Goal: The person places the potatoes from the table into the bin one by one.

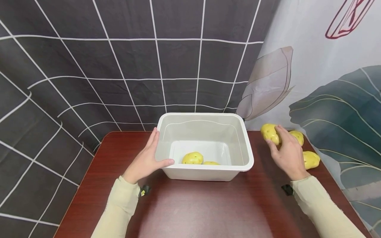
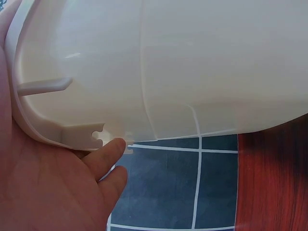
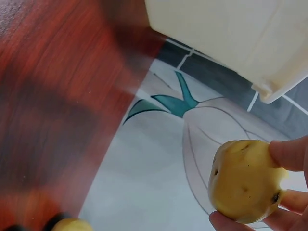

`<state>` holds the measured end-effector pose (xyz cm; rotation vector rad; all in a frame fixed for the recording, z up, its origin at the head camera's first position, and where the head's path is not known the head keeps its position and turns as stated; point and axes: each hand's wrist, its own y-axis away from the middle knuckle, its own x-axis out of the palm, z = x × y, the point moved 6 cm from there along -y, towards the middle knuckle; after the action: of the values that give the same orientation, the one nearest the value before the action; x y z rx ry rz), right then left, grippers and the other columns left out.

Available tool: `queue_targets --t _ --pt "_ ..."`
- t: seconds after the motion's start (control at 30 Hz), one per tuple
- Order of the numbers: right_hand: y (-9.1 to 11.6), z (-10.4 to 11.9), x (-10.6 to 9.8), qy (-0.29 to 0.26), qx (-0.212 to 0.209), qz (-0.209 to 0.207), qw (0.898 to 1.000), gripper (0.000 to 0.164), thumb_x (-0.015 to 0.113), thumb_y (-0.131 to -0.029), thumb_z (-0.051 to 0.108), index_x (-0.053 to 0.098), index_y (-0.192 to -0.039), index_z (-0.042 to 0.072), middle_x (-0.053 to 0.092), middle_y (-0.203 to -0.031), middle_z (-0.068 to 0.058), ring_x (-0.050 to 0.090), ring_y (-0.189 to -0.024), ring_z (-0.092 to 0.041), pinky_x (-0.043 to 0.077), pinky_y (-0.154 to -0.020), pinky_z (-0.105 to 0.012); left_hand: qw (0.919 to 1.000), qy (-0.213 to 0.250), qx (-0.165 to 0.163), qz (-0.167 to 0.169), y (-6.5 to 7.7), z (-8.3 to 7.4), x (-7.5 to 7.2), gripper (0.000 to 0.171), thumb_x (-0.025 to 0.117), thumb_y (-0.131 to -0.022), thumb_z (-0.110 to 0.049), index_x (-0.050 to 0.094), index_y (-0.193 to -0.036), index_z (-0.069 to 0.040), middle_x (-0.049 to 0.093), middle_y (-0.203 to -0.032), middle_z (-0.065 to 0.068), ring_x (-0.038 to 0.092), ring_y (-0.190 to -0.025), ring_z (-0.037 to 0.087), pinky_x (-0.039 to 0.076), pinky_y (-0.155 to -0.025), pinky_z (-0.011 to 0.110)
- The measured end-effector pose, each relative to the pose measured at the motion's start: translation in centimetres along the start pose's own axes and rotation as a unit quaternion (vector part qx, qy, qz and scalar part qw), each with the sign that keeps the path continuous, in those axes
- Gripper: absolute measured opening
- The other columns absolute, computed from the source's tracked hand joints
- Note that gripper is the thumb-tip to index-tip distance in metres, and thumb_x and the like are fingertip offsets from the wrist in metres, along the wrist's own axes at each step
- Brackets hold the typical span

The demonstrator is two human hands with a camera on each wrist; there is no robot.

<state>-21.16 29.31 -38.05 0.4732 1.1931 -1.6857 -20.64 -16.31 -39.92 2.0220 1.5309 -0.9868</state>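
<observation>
My right hand pinches a yellow potato between thumb and fingers, right of a white plastic bin. The right wrist view shows this potato up close, held above the table, with small dark spots on its skin. At the bin's front left corner, my left hand touches the rim. Its fingers lie fairly straight along the left side, and the thumb rests by the front edge. Inside the bin sit a yellow potato and another potato, partly hidden by the front wall.
Behind and beside my right hand lie a potato and another potato, near the right edge of the dark red table. A dark grid-patterned curtain hangs behind the table, with a pale floral curtain at the right.
</observation>
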Motion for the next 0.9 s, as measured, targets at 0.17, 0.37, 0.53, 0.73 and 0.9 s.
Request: queue_targets --t 0.17,0.37,0.53,0.73,0.9 --pt "0.0 0.7 -0.2 -0.003 0.000 -0.001 1.000 0.060 0.071 -0.091 0.012 0.049 -0.145 -0.004 0.048 -0.146 -0.028 0.046 -0.127 -0.054 0.036 -0.102 -0.068 1.0000 -0.001 -0.001 0.000 0.0 0.0 0.0 0.121 0.076 -0.080 -0.062 0.005 -0.162 -0.007 -0.004 -0.169 0.000 0.018 -0.152 0.030 0.035 -0.113 0.051" --pt "0.0 1.7 -0.5 -0.006 -0.007 -0.004 1.000 0.060 0.071 -0.091 0.012 0.049 -0.145 -0.003 0.047 -0.147 -0.027 0.047 -0.127 -0.053 0.036 -0.102 -0.068 1.0000 -0.001 0.000 0.000 0.0 0.0 0.0 0.121 0.076 -0.080 -0.062 0.005 -0.162 -0.007 -0.004 -0.169 0.000 0.018 -0.152 0.030 0.035 -0.113 0.051" --pt "-0.1 2.8 -0.9 -0.011 -0.025 -0.012 1.000 0.061 0.073 -0.090 0.011 0.050 -0.145 -0.002 0.048 -0.147 -0.025 0.048 -0.127 -0.052 0.037 -0.101 -0.068 1.0000 -0.002 -0.001 0.000 0.0 0.0 -0.1 0.121 0.076 -0.080 -0.061 0.005 -0.161 -0.006 -0.003 -0.169 0.000 0.018 -0.152 0.030 0.035 -0.113 0.051" --pt "-0.2 4.0 -1.4 -0.019 -0.048 -0.030 0.998 0.060 0.075 -0.088 0.009 0.053 -0.143 -0.002 0.050 -0.146 -0.024 0.049 -0.127 -0.051 0.038 -0.100 -0.066 1.0000 0.000 -0.003 0.001 0.0 0.0 0.0 0.121 0.076 -0.080 -0.061 0.005 -0.162 -0.007 -0.004 -0.169 0.000 0.018 -0.152 0.030 0.036 -0.113 0.051" --pt "-0.1 4.7 -1.6 -0.025 -0.060 -0.038 0.997 0.061 0.077 -0.086 0.008 0.054 -0.142 -0.001 0.052 -0.145 -0.023 0.050 -0.127 -0.049 0.039 -0.101 -0.064 1.0000 0.003 -0.005 0.003 0.0 0.1 0.0 0.121 0.076 -0.080 -0.062 0.005 -0.162 -0.008 -0.003 -0.169 0.000 0.018 -0.152 0.030 0.037 -0.112 0.052"
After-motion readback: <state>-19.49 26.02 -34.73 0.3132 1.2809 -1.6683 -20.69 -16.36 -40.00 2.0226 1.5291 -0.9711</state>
